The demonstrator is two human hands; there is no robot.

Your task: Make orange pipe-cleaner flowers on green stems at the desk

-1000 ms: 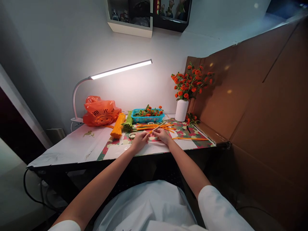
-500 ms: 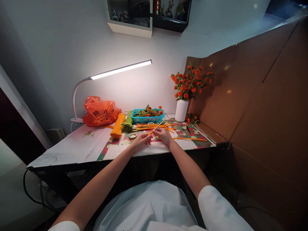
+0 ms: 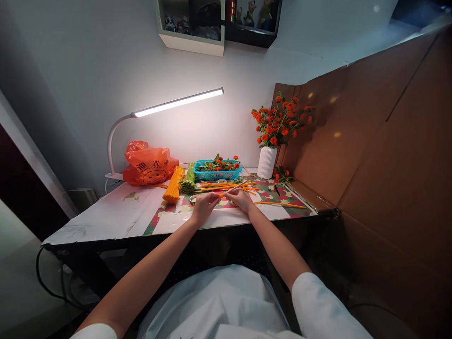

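Above the front part of the table, my left hand point(image 3: 205, 207) is closed, its fingertips pinching a bit of orange pipe cleaner point(image 3: 221, 195) at the near end of a thin pale stick point(image 3: 237, 187). My right hand point(image 3: 240, 199), also closed, grips that stick, which points up to the right. Loose orange pipe cleaners point(image 3: 212, 187) lie just behind both hands. One long orange strand point(image 3: 282, 204) stretches to the right of my right hand. A roll of tape point(image 3: 192, 199) is partly hidden behind my left hand.
An orange pipe cleaner bundle point(image 3: 173, 187) and a green bundle point(image 3: 189, 181) lie left of a blue basket point(image 3: 217, 175) of small flowers. Further out are a red plastic bag point(image 3: 150, 165), a lamp point(image 3: 180, 101), a white vase point(image 3: 267, 163) and a cardboard wall point(image 3: 381, 127).
My left hand has turned, its fingers now closed in a pinch at the stick's near end. The stick lies flatter, its far end further right. My right hand has barely moved.
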